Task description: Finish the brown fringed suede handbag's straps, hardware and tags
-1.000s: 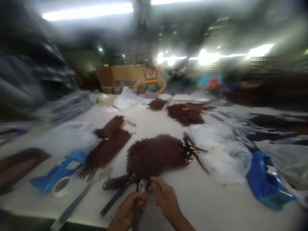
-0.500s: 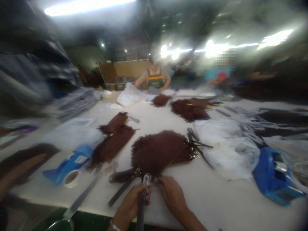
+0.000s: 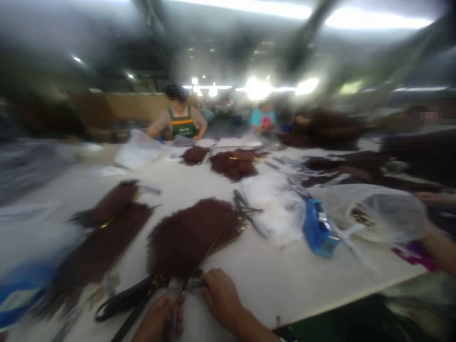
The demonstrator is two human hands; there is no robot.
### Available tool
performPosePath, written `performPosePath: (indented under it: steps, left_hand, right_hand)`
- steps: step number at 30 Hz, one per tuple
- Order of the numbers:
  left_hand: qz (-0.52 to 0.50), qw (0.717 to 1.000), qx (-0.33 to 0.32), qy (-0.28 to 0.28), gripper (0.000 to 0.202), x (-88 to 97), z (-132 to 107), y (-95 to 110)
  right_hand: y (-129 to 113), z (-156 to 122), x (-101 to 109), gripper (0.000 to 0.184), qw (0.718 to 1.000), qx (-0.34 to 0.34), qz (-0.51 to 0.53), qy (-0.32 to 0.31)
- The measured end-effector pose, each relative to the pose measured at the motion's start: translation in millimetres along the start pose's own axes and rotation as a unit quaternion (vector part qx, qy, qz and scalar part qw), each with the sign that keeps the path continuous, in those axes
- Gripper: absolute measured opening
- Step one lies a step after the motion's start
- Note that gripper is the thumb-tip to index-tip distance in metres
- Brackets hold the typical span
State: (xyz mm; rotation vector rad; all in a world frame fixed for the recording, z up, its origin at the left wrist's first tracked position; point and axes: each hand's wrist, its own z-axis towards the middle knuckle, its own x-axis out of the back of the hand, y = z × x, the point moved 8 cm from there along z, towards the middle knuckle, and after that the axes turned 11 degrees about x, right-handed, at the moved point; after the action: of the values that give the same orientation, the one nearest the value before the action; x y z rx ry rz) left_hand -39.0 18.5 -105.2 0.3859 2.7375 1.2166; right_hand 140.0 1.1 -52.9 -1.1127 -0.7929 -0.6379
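My left hand is closed around a strap sleeved in clear plastic, its end pointing up toward the bag. Beside it, my right hand has its fingers pinched together at the lower edge of a dark brown fringed bag; a small greyish piece shows at the fingertips, too blurred to name. The bag lies flat on the table, with gold-coloured metal fittings near its lower left corner. From there a dark strap loop extends left.
More brown fringed bags lie left and at the back. White plastic bags and a blue tape dispenser are on the right; a blurred blue object is at left. Co-workers stand across the white table.
The view has swung right, so the bags and my hands appear further left. A person's arm and a large clear bag now show at right. My right hand stays by the bag's lower edge.
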Motion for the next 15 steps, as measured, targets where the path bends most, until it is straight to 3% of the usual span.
performPosePath:
  steps: [2, 4, 6, 9, 11, 15]
  left_hand:
    - [0.143, 0.981, -0.081, 0.106, 0.045, 13.0, -18, 22]
    - [0.252, 0.922, -0.176, 0.236, 0.032, 22.3, -40, 49]
    - [0.312, 0.857, -0.264, 0.315, 0.029, 16.7, -56, 70]
    - [0.394, 0.789, -0.362, 0.303, 0.035, -15.4, -53, 85]
    - [0.448, 0.753, -0.386, 0.287, 0.038, -33.5, -40, 87]
    - [0.49, 0.726, -0.375, 0.304, 0.035, -38.5, -21, 89]
  right_hand:
    - [-6, 6, 5, 0.016, 1.0, 0.007, -0.022, 0.014]
    - [-13, 15, 2, 0.014, 0.999, 0.025, -0.028, 0.028]
    - [-18, 21, -6, 0.011, 0.998, 0.028, -0.02, 0.046]
    - [-18, 24, -19, 0.004, 0.997, 0.009, -0.027, 0.071]
    - [-19, 26, -22, 0.005, 0.995, 0.023, -0.057, 0.08]
    - [-21, 32, -14, 0.011, 0.982, 0.094, -0.142, 0.084]
